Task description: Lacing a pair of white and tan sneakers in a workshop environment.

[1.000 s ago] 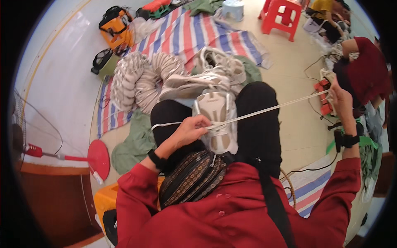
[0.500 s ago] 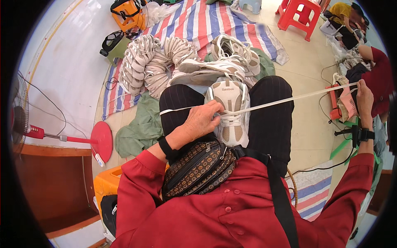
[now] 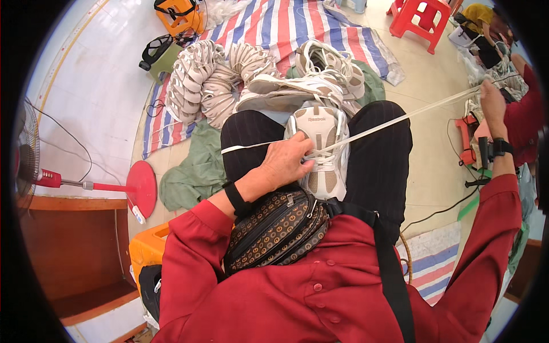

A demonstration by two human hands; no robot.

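Between my knees rests a white and beige sneaker (image 3: 326, 182), its tongue pointing away from me. My left hand (image 3: 286, 162) is closed over the shoe's throat, fingertips pinching the lacing. A flat white shoelace (image 3: 400, 119) runs taut from there up to the far right. Its outer end is gripped in my right hand (image 3: 493, 107), raised with the arm stretched out. The other loose lace end (image 3: 243, 148) lies across my left thigh, coming out from under my left hand. My left fingers hide part of the eyelets.
Beyond my knees, several sneakers (image 3: 286, 94) and rows of stacked shoe parts (image 3: 191, 86) lie on a striped sheet (image 3: 286, 28). At left stands a fan with a red base (image 3: 141, 191). A red stool (image 3: 420, 23) is at far right, with co-workers nearby. A patterned waist bag (image 3: 271, 231) sits on my lap.
My right hand has moved farther away and slightly left, so the taut lace slopes more steeply. My left hand stays on the shoe. The whole view has shifted a little.
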